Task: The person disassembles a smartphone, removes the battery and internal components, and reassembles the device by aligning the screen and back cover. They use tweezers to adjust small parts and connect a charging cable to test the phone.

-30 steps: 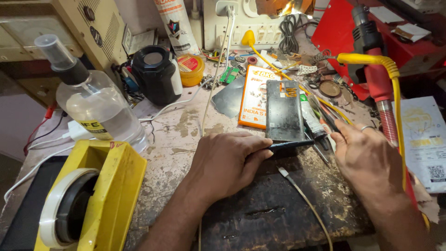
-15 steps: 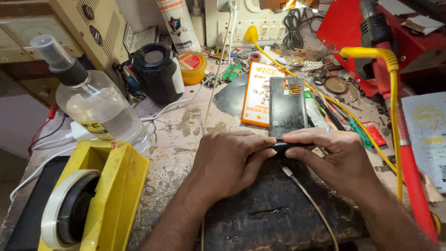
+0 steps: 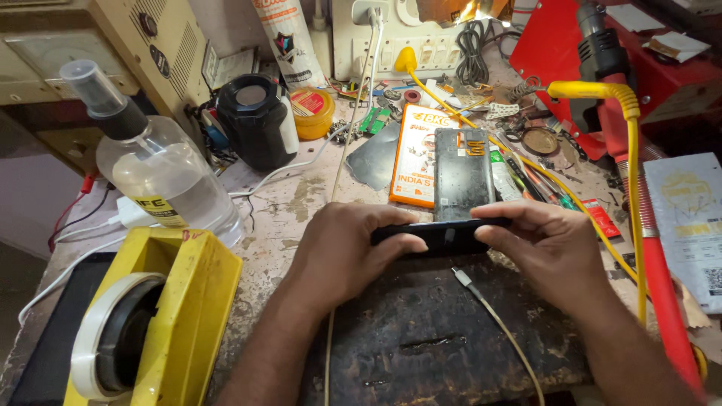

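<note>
A slim black rectangular phone body [image 3: 440,234] is held edge-on between the left hand [image 3: 342,252] and the right hand [image 3: 545,252], just above the dark scorched work mat [image 3: 421,338] on the tabletop [image 3: 301,199]. The fingers of both hands are curled closed around the ends of the body, the left thumb pressed along its near edge and the right thumb and forefinger pinched over its right end; nothing else is gripped. Beyond the fingers, a dark detached back panel [image 3: 462,173] lies flat, partly over an orange printed card [image 3: 416,154]. Just below the right fingers, the plug of a thin pale cable [image 3: 496,319] rests on the mat, pointed toward the body but apart from it. To the left of the left hand stand a clear plastic spray bottle [image 3: 162,177] and a yellow tape dispenser [image 3: 143,323]; to the right of the right hand runs a yellow hose [image 3: 628,158]. For the handling to go well, it is judged that the body should be supported evenly at both ends, with pressure kept on the frame rather than on the flat faces, so that no bending is put into it. The cable plug is best kept out from under the body if it is lowered to the mat, and the loose tools beyond the fingers should be kept clear of its surface.
</note>
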